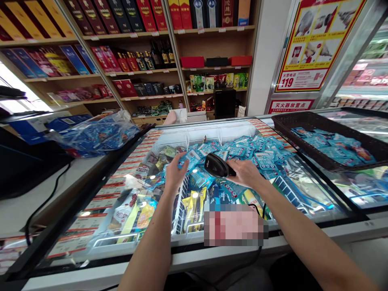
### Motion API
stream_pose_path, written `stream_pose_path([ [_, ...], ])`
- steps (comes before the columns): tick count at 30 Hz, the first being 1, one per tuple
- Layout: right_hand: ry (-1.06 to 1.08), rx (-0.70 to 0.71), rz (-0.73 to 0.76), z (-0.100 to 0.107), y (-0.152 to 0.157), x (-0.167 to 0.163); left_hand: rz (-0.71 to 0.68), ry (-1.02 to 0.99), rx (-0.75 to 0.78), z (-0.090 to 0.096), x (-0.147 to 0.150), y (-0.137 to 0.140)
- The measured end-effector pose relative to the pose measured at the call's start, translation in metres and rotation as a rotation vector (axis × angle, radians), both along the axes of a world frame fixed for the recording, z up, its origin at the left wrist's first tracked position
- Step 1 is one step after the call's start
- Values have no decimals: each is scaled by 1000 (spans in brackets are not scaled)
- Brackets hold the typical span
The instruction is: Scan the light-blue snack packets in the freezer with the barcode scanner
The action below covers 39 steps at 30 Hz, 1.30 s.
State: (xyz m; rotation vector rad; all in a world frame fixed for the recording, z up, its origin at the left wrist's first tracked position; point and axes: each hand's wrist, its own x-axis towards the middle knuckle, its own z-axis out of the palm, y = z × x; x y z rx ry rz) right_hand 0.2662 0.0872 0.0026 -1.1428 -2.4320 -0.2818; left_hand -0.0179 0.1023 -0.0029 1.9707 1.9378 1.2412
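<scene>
Between the fingers of my left hand (176,173) is a small blue packet (192,156), its pale label patch facing up. My right hand (245,173) is wrapped round the handle of a black barcode scanner (216,165), whose head points left toward that packet. Under and behind both hands, a heap of similar blue packets (265,159) is spread over the glass top of a chest freezer (145,133). Through the glass, yellow wrapped ice creams (194,206) show in a white wire basket (181,198).
A dark tray (291,125) with more blue packets stands at the right. On the left, a clear plastic bag (100,133) of blue packs lies beside a black device (27,157). A cable (242,264) runs along the front edge; shelves of boxed goods (130,16) stand behind.
</scene>
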Motion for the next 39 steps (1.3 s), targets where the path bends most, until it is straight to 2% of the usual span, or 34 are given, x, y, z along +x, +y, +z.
stream_pose_path([
  [4,-2,-5,-9,0,1,2,234,43,-81,-4,-29,5],
  [7,-12,-9,-12,-2,1,1,299,197,-139,-10,-39,7],
  [11,-29,-16,-10,-2,1,1,249,388,-88,-17,-36,6],
  [15,-38,-24,-26,-3,1,2,156,473,-154,-20,-29,3],
  [22,-2,-28,-46,-6,5,5,227,577,-191,-18,-27,-5],
  [26,10,-26,-76,-5,6,7,231,572,-82,-16,-23,-3],
  [30,11,-30,-92,-2,5,7,219,546,-4,-11,-8,4],
  [39,-22,-61,-93,5,0,3,253,740,-54,5,25,17],
])
